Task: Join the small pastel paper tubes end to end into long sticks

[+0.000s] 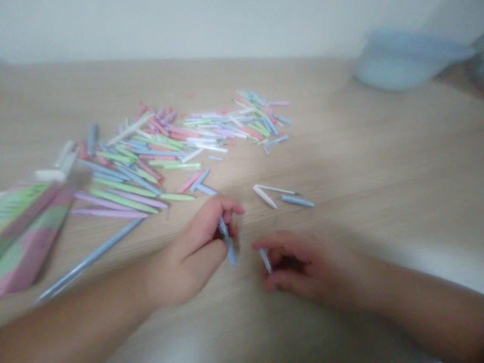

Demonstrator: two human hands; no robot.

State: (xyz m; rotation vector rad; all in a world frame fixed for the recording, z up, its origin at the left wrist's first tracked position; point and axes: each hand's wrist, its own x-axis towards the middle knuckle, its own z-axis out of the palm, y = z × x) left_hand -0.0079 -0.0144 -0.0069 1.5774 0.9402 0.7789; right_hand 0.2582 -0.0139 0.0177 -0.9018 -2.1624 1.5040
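**Left hand [192,247]?**
Closed, gripping a pale blue pen part [227,242] between thumb and curled fingers, lower end poking out below the grip. Held over a wood-grain tabletop [340,156], near the middle of the frame.

**Right hand [298,262]?**
Mostly closed, fingers curled around a slim blue pen piece [265,261]. Fingertips just beside the left hand, apart from it. Finer detail of the grip lost to blur.

**Nearest loose pieces?**
Just ahead of the hands, close together: a white pen cap [264,196], a thin white stick [278,190] with a dark tip, and a blue pen cap [297,201].

**Farther out?**
A scattered heap of pastel pen barrels and caps [170,136] in pink, green, lilac, blue and white, spread across the table left of centre and ahead of both hands. Near the left wrist, a long blue pen [88,259], lying at an angle. At the left edge, cut off by the frame, pink-and-green striped packaging [30,232].

**Background?**
Top right, a pale blue object [408,60], too blurred to identify, near a white wall [227,25].
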